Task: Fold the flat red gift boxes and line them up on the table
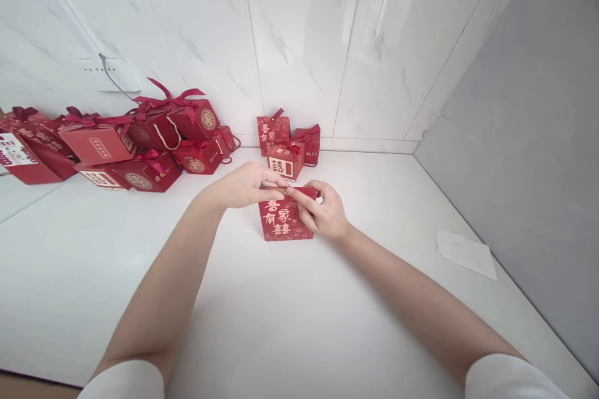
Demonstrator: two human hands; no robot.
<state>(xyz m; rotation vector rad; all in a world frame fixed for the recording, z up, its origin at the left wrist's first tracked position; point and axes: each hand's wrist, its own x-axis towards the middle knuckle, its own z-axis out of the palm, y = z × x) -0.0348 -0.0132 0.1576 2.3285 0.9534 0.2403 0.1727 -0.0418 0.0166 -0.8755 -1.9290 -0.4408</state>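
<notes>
A red gift bag [289,224] with pale Chinese characters on its front stands upright on the white table, in the middle of the head view. At its top edge, my left hand [250,186] pinches the left part between thumb and fingers. My right hand [325,209] grips the top right corner, its index finger reaching along the edge toward the left fingertips. Both hands are closed on the bag's top. What lies between the fingertips is too small to make out.
Behind the bag, by the tiled wall, stand several small red gift boxes [286,159]. More red boxes with ribbons [154,176] are piled at the left, and a red bag [40,159] leans at far left. White paper [467,253] lies at the right near a grey panel [524,156].
</notes>
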